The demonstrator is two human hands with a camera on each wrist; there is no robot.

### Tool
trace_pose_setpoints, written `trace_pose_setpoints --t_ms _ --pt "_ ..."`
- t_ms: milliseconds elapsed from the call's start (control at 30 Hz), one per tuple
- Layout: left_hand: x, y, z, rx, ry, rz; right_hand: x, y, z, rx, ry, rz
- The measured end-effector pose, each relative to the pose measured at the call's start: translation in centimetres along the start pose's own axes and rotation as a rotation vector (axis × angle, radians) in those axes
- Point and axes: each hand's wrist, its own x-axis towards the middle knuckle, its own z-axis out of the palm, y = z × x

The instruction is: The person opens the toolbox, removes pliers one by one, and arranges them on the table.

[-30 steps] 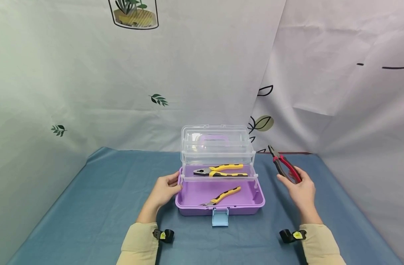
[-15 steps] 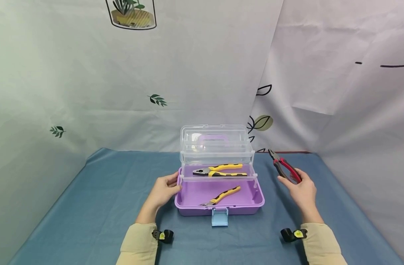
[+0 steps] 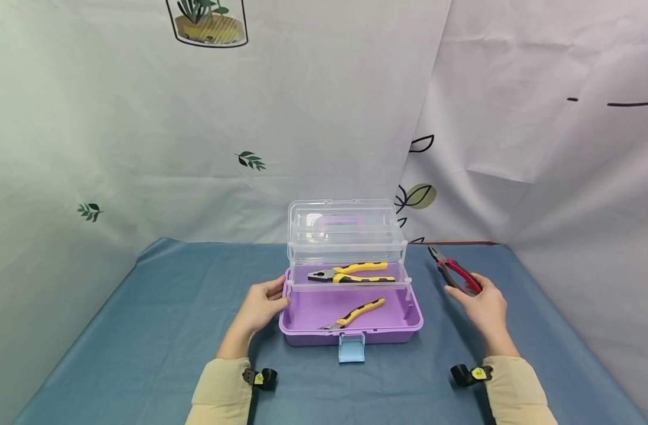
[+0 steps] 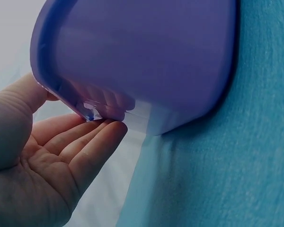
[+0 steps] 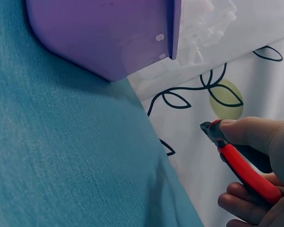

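A purple toolbox [image 3: 350,339] stands on the blue cloth with its clear lid [image 3: 345,230] raised. My left hand [image 3: 262,304] holds its left side, thumb at the rim; in the left wrist view the fingers [image 4: 97,146] lie against the outer wall. Yellow-and-black combination pliers [image 3: 350,273] rest in the clear upper tray. Lower down, in the purple bottom, lies another yellow-handled tool [image 3: 361,311], its metal end partly hidden by the front wall. To the right of the box, my right hand [image 3: 485,304] grips red-and-black pliers [image 3: 456,271] by the handles, jaws pointing up and left.
A light blue latch [image 3: 351,348] hangs down at the box's front. Behind the blue-covered table [image 3: 143,330] hangs a pale patterned cloth [image 3: 324,118], close behind the raised lid. Each wrist carries a small black camera [image 3: 267,379].
My right hand has tipped the red-and-black pliers so that their jaws sit slightly lower. My left hand keeps its hold on the toolbox; the whole scene shifts slightly left.
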Motion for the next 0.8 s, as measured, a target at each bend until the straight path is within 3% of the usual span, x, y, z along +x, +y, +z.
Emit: trace_pose_setpoints --t_ms 800 --pt "-0.08 -0.15 -0.09 0.002 -0.004 0.018 0.32 0.90 -0.35 -0.085 -0.104 0.038"
